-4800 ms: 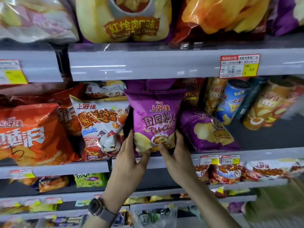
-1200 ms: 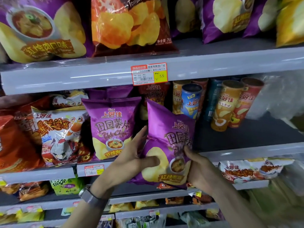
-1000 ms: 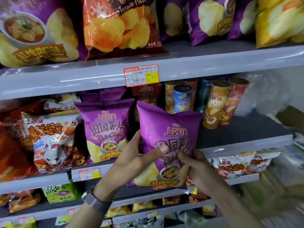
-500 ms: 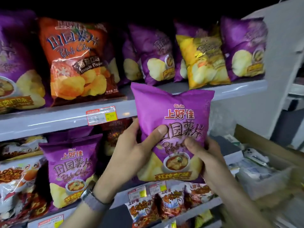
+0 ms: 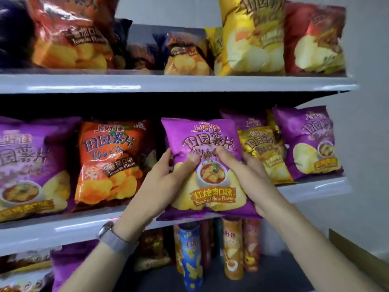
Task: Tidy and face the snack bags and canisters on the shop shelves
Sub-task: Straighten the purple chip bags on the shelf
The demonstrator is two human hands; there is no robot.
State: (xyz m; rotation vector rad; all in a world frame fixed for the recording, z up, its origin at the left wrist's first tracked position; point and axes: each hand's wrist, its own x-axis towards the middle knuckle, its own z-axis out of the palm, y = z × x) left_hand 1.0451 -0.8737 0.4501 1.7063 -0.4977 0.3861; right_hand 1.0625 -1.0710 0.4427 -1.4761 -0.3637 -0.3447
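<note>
Raised from beside the canisters (image 5: 190,260), the purple braised-pork chip bag (image 5: 207,142) now stands upright before the gap between the tomato-flavour bag (image 5: 111,161) and the gold bag (image 5: 263,152). The left hand (image 5: 162,182) and right hand (image 5: 248,175) flank it, fingers gripping its sides, thumbs on its front.

The shelves (image 5: 189,84) are lit brightly from above, and white glare streaks are seen on their front edges. A deep shadow is cast under the upper one. The top bags (image 5: 252,39) are blurred by motion; the purple bag (image 5: 210,133) in the middle is shown sharpest.
</note>
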